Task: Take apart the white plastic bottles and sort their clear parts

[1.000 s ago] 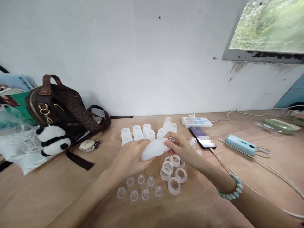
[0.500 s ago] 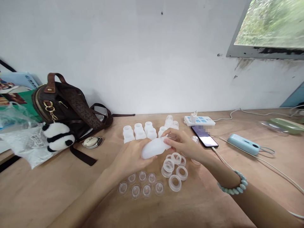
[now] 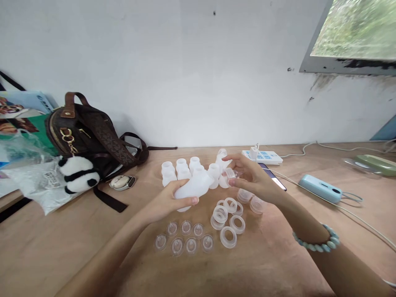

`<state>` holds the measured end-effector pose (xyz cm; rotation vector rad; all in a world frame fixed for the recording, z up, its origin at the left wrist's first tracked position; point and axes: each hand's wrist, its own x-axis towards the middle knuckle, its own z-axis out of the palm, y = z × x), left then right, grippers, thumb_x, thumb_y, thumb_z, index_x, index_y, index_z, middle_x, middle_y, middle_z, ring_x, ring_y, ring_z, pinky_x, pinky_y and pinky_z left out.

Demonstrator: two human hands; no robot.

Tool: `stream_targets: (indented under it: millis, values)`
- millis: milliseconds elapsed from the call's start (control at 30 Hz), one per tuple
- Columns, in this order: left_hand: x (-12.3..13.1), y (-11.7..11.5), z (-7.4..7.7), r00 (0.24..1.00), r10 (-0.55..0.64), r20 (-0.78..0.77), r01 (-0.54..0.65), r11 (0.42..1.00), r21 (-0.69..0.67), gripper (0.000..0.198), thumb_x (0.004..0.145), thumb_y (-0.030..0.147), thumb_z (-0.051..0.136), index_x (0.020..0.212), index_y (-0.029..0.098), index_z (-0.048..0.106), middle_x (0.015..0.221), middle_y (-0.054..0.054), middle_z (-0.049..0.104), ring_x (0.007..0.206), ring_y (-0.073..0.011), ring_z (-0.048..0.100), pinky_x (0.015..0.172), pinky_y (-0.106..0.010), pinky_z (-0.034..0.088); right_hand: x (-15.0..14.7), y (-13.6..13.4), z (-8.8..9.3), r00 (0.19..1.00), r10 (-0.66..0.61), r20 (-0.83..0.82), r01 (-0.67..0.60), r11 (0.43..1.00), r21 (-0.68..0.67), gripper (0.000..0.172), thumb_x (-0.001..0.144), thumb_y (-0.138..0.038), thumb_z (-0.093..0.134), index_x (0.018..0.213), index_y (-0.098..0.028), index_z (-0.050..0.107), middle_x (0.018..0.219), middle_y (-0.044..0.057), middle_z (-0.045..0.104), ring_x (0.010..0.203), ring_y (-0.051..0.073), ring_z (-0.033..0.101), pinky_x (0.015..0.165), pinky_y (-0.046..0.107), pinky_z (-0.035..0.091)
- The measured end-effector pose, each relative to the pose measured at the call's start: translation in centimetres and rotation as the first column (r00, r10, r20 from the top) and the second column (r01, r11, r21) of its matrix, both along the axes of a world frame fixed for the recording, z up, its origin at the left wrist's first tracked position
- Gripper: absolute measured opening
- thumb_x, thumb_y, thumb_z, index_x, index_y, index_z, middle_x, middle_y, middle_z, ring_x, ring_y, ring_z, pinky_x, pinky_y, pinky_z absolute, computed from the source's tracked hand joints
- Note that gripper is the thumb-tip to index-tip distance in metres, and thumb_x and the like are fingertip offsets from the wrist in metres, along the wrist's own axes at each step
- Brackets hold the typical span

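Observation:
My left hand (image 3: 173, 200) is wrapped round a milky white bottle (image 3: 193, 186), tilted with its narrow end to the right. To its right, my right hand (image 3: 247, 175) pinches a clear cap (image 3: 229, 175), apart from the bottle. Behind the hands stand several white bottles (image 3: 168, 171) in rows. Several translucent rings (image 3: 228, 237) lie in front, some overlapping. Left of them are several clear nipple-shaped pieces (image 3: 191, 245). More clear caps (image 3: 256, 204) rest below my right hand.
A brown backpack (image 3: 89, 132) with a panda plush (image 3: 79, 177) and a mouse (image 3: 121, 182) are at left. At right lie a power strip (image 3: 267, 157), a phone (image 3: 274, 177) partly hidden, a blue power bank (image 3: 320, 188) and cables.
My right hand has moved off the bottle's narrow end to the right and now has a clear cap between its fingers. The bottle remains in my left hand. The view has shifted slightly.

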<state>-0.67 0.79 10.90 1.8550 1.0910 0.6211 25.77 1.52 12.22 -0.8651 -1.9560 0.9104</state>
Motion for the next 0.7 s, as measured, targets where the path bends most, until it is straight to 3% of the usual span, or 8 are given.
stream_targets:
  millis: [100,167,233,367,500,700]
  values:
    - [0.3,0.0,-0.6,0.995,0.103,-0.006,-0.101,0.989,0.109,0.056,0.075,0.054,0.07,0.114,0.014,0.062,0.106,-0.007,0.067,0.093,-0.0264,0.06,0.078,-0.033,0.047,0.0,-0.5,0.0,0.989,0.11,0.099,-0.097,0.986,-0.134,0.048,0.083,-0.032,0.07,0.127,-0.025,0.051,0.088,0.0,0.056,0.079,0.015,0.055,0.068,0.027,0.047]
    - [1.0,-0.1,-0.9,0.993,0.115,-0.036,-0.108,0.98,0.169,0.059,0.075,0.054,0.07,0.118,0.016,0.061,0.11,-0.007,0.067,0.096,-0.0279,0.06,0.08,-0.035,0.048,-0.7,-0.9,-0.3,0.982,0.151,0.115,-0.134,0.98,-0.149,0.033,0.085,-0.033,0.066,0.115,-0.022,0.058,0.088,0.0,0.054,0.078,0.014,0.053,0.068,0.027,0.044]
    - [1.5,-0.3,-1.0,0.991,0.109,-0.074,-0.092,0.975,0.203,0.058,0.075,0.054,0.07,0.119,0.017,0.061,0.106,-0.007,0.068,0.091,-0.0279,0.061,0.077,-0.036,0.048,-1.4,-1.1,-0.5,0.983,0.131,0.126,-0.118,0.988,-0.102,0.019,0.088,-0.034,0.062,0.1,-0.019,0.061,0.084,0.0,0.053,0.075,0.013,0.05,0.066,0.026,0.041]
    - [1.7,-0.3,-1.2,0.995,0.048,-0.088,-0.029,0.979,0.202,0.065,0.076,0.048,0.072,0.131,0.021,0.052,0.12,-0.009,0.065,0.101,-0.029,0.06,0.082,-0.038,0.048,-1.2,-0.8,0.0,0.962,-0.015,0.273,0.009,1.0,0.021,0.017,0.088,-0.035,0.058,0.085,-0.018,0.057,0.074,-0.002,0.05,0.067,0.013,0.045,0.061,0.026,0.036]
    - [0.4,-0.6,-1.4,0.992,0.116,-0.054,-0.099,0.963,0.252,0.053,0.085,0.044,0.062,0.133,0.026,0.048,0.128,-0.009,0.06,0.117,-0.0286,0.053,0.095,-0.042,0.043,0.0,-0.1,0.5,0.823,-0.222,0.523,0.155,0.973,0.17,0.018,0.085,-0.033,0.059,0.079,-0.018,0.053,0.069,-0.002,0.051,0.064,0.014,0.045,0.058,0.026,0.031]
    - [-1.4,-1.3,-2.0,0.971,0.236,-0.039,-0.216,0.934,0.284,0.041,0.091,0.046,0.052,0.127,0.026,0.051,0.113,-0.006,0.065,0.099,-0.0241,0.058,0.074,-0.032,0.049,-1.6,1.1,-1.3,0.599,-0.343,0.723,0.157,0.936,0.314,0.017,0.085,-0.032,0.061,0.092,-0.016,0.058,0.083,0.006,0.064,0.074,0.02,0.058,0.06,0.027,0.034]
